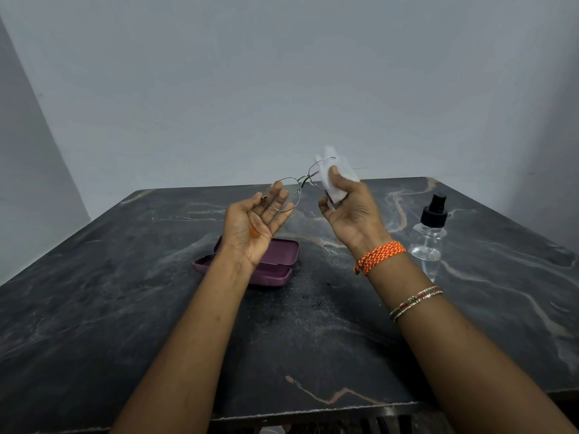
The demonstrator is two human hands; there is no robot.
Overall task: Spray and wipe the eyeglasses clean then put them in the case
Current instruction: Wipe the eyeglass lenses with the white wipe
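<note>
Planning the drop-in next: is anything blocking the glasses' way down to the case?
Only the left hand and forearm, which lie in front of the open case in this view. The eyeglasses are held above it.

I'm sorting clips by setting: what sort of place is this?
Probably a plain room at home: a dark marble-look table against bare grey walls, holding only a purple glasses case and a spray bottle.
</note>
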